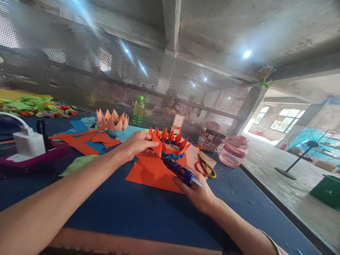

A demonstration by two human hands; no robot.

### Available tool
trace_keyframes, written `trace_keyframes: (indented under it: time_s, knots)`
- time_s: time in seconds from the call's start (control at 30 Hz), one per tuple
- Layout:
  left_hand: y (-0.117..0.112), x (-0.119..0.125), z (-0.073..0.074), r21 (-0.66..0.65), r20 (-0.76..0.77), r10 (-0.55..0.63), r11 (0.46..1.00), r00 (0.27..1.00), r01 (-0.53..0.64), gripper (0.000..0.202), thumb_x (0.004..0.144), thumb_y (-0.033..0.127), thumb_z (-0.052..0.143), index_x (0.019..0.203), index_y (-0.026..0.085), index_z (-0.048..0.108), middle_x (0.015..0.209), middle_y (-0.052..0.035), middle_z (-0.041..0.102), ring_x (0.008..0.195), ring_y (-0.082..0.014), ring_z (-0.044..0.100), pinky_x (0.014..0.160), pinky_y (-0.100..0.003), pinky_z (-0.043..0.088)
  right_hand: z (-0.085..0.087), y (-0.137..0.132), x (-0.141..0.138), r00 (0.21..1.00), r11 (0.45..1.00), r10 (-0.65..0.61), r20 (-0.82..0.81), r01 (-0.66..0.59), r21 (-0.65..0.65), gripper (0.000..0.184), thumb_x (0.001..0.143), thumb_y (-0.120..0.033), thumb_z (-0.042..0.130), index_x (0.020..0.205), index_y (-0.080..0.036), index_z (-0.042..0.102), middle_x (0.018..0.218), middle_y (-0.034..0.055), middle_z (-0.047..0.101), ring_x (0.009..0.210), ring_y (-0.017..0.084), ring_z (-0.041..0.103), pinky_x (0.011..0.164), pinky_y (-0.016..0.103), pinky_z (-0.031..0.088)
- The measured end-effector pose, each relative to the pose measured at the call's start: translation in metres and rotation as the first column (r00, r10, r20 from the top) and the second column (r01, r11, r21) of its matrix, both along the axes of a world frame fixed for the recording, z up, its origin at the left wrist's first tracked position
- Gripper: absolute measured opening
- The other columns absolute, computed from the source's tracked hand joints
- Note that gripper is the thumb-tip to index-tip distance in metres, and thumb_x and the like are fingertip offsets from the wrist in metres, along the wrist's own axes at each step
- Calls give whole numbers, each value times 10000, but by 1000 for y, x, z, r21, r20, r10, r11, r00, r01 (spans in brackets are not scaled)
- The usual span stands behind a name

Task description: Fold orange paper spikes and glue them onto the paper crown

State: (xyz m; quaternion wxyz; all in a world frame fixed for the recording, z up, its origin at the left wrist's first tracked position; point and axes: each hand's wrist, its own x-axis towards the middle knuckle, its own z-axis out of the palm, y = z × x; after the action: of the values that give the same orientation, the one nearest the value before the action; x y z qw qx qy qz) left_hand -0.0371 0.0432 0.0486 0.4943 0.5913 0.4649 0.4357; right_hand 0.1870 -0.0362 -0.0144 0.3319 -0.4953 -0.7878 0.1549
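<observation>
Since both bare hands are in view above the navy work table (132,216), each is recorded in turn. The left hand (136,145) rests on one folded point of the orange-and-blue paper lotus (170,143), its fingers together and pressed against the paper; the thumb cannot be made out. The right hand (195,193) grips one purple-and-blue hot glue gun (177,171), fingers curled closed around the body, with a pale glue stick (198,182) protruding from the rear and the nozzle end beside the lotus. One metal bangle (269,241) is worn on the right wrist. The lotus sits near the table's middle on one orange paper sheet (148,173), with at least seven points visible. Beyond it stand one peach paper lotus (113,120), one green plastic bottle (138,111), one patterned box (211,141) and one pink plastic jar (233,151). Yellow-handled scissors (206,165) lie just beside the right hand, touching a red loop (200,168) of undetermined type. To the left are one white plug adapter (28,143) on a purple tray (34,159), loose orange and blue paper offcuts (90,140), and a heap of multicoloured paper pieces (34,106). One standing fan (308,148) is on the floor at right.
</observation>
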Motion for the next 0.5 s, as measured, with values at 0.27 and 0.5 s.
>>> trace_keyframes:
  time_s: [0.27,0.5]
  knots:
    - [1,-2,4,2,34,48,999,998,-48,96,621,249,775,675,174,748,721,-50,762,660,-173,693,700,-286,566,6,-2,0,995,994,25,98,-35,101,250,888,-353,556,723,-200,449,753,-6,524,674,135,491,605,247,355]
    - [2,-4,5,13,26,37,999,999,-37,177,626,322,764,716,171,744,753,-66,766,721,-210,702,737,-310,547,19,-23,66,959,974,-152,240,103,204,174,826,-314,592,944,-198,537,940,50,572,794,177,544,688,280,424]
